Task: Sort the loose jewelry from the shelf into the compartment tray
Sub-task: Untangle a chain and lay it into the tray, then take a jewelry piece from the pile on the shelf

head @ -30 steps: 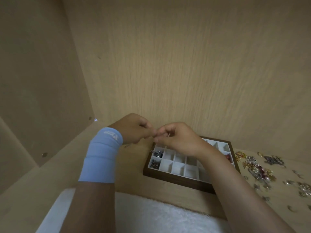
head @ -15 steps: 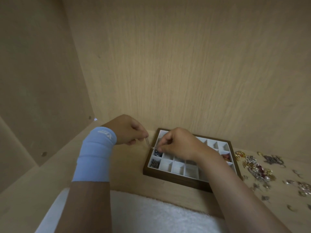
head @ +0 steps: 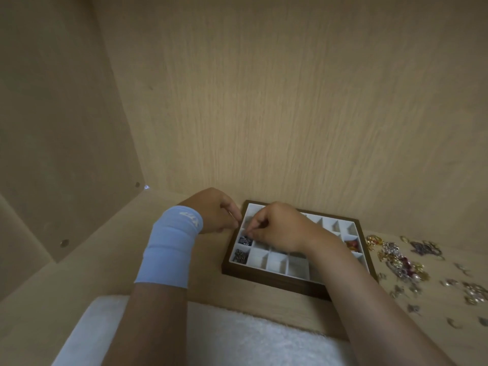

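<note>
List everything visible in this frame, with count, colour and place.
compartment tray: one, brown frame, white cells, on the light wood shelf near the back wall.
sorted pieces: three; dark blue cluster and grey cluster in the tray's left column, red-orange cluster in its right column.
loose jewelry: many, gold, silver, purple, on the shelf right of the tray.
white cloth: one, at the near edge.
wristband: one, light blue, left wrist.
left hand: fingers curled, at the tray's left rim.
right hand: fingertips pinched over the tray's left column; hold unclear.
</note>
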Action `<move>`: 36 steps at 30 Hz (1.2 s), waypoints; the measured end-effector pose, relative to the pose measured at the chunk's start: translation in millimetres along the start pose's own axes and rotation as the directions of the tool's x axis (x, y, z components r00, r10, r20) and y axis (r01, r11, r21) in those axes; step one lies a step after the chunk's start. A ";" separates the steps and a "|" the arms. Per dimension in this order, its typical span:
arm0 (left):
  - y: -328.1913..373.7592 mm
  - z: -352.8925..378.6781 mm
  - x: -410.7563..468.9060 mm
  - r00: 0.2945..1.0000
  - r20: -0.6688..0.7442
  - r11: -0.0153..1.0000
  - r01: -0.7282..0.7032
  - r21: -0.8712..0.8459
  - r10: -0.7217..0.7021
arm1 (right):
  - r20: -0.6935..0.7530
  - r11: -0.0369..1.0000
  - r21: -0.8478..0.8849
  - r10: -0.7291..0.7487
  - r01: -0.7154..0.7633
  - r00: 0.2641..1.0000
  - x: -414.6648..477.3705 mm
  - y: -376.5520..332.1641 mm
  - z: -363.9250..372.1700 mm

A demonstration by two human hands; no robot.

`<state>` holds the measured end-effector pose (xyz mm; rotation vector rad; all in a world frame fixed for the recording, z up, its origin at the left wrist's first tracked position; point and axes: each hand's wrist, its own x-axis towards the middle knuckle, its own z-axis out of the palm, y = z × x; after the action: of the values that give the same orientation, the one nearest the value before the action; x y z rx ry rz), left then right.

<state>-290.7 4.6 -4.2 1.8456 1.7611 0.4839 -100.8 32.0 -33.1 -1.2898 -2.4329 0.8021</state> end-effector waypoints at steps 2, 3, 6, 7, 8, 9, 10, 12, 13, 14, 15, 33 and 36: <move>-0.9 2.9 0.5 1.000 -0.007 1.000 0.001 0.009 -0.001 | 0.020 0.999 -0.048 -0.010 0.011 1.000 0.8 -1.9 4.3; -0.9 5.5 1.8 1.000 -0.017 1.000 -0.001 0.013 0.001 | 0.027 0.997 -0.071 -0.012 0.014 1.000 0.4 -3.6 5.5; 7.1 13.4 4.8 0.995 -0.099 0.999 -0.030 0.016 0.032 | 0.023 0.999 -0.041 -0.001 0.002 1.000 -8.7 -7.3 0.6; 12.5 17.2 5.7 0.990 -0.128 0.999 -0.049 0.014 0.050 | 0.002 1.000 -0.026 0.008 -0.008 1.000 -14.8 -6.4 -5.2; 19.1 22.2 6.1 0.986 -0.151 0.997 -0.073 0.011 0.074 | -0.029 1.000 -0.014 0.022 -0.022 0.999 -22.0 -3.9 -12.5; 27.7 28.3 5.8 0.981 -0.164 0.995 -0.103 0.008 0.103 | -0.062 0.999 -0.003 0.037 -0.037 0.997 -30.7 1.3 -22.3; 37.3 35.3 4.7 0.977 -0.168 0.991 -0.136 0.005 0.135 | -0.089 0.999 0.007 0.050 -0.049 0.995 -39.9 7.8 -33.4; 58.4 51.9 1.3 0.966 -0.157 0.978 -0.208 -0.005 0.204 | -0.148 0.997 0.010 0.083 -0.083 0.985 -60.7 24.3 -58.2; 69.1 60.9 0.0 0.961 -0.144 0.970 -0.241 -0.011 0.237 | -0.187 0.994 -0.002 0.109 -0.111 0.976 -71.6 34.0 -70.6; 80.3 70.4 -1.3 0.955 -0.124 0.962 -0.273 -0.007 0.270 | -0.230 0.989 -0.016 0.138 -0.145 0.963 -82.4 44.6 -81.9; 92.0 80.2 -1.3 0.947 -0.102 0.952 -0.306 0.009 0.305 | -0.270 0.982 -0.033 0.171 -0.186 0.947 -93.3 56.1 -91.9; 158.9 183.8 49.9 0.868 -0.153 0.863 -0.420 0.282 0.472 | -0.260 0.872 -0.305 0.312 -0.384 0.914 -116.7 150.0 -95.6; 153.7 187.1 53.6 0.860 -0.178 0.867 -0.431 0.250 0.478 | -0.311 0.857 -0.333 0.295 -0.394 0.904 -115.7 149.0 -93.9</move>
<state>-51.9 32.3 -65.1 2.4601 1.5474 0.7544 109.7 35.9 -42.4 -1.8912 -2.2507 0.1981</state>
